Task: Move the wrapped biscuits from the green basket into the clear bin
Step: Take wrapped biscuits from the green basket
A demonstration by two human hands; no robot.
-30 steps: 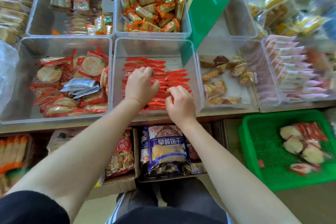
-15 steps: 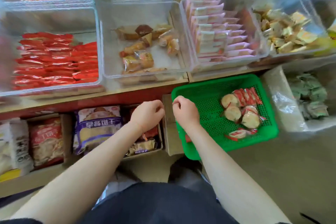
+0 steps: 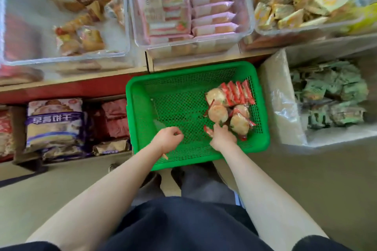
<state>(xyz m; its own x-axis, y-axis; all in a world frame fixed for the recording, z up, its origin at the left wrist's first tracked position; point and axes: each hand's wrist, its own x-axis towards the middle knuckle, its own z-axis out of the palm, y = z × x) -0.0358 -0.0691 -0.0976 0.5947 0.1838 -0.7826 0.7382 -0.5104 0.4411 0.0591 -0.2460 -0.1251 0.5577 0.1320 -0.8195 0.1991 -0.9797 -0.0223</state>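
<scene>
We look down at a green basket (image 3: pixel 140 120) on the floor, in the middle of the frame. Both our hands are inside it. The wrapped biscuits (image 3: pixel 228 108) lie in a small pile at the right side of the basket. They are round and pale, in clear wraps with red ends, and some stand on edge in a row at the top of the pile.

Our right hand (image 3: pixel 223 137) is low in the basket, right at the bottom of the pile. Its fingers are curled around one red-ended pack, and they touch the biscuits above it. Our left hand (image 3: pixel 168 141) hangs over the bare green mesh, to the left of the pile. Its fingers are curled in loosely and we see nothing in them.

Along the top of the frame sit clear bins on a shelf. The bin at upper left (image 3: pixel 124 26) has a few brown snacks. The middle one holds pink packs (image 3: pixel 183 6), and the one at upper right holds yellow packs (image 3: pixel 295 2). At the left, under the shelf, there is a purple bag (image 3: pixel 54 126) of snacks
</scene>
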